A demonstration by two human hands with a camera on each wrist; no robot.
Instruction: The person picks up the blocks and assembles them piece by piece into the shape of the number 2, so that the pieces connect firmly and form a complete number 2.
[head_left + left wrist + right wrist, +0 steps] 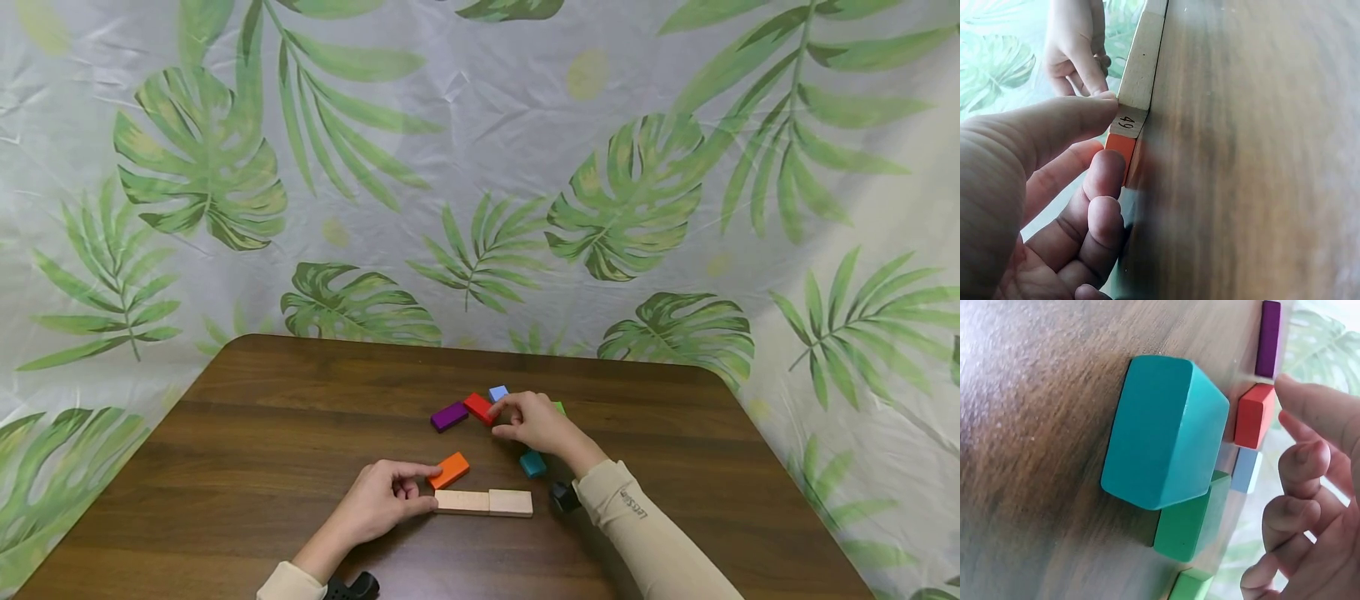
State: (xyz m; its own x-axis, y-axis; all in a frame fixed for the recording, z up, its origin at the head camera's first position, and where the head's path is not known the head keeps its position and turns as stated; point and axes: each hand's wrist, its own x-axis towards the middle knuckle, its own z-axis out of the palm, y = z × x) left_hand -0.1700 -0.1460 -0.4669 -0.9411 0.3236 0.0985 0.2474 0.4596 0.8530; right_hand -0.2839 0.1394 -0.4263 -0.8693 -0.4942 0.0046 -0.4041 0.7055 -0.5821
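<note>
In the head view, two plain wooden blocks (462, 501) lie end to end on the table. My left hand (381, 502) has its thumb at their left end, which bears the number 49 in the left wrist view. The left index finger rests on an orange block (452, 470) just behind them, set at an angle. My right hand (542, 422) hovers with loosely bent fingers beside a red block (477, 407); whether a fingertip touches it, I cannot tell. A teal block (1160, 431) lies below that hand, with a green block (1188, 519) beyond it.
A purple block (449, 416) lies left of the red one. A light blue block (498, 393) is behind it. A light green block (559, 407) is partly hidden by the right hand. The dark wooden table (300, 400) ends at a leaf-print cloth (480, 167).
</note>
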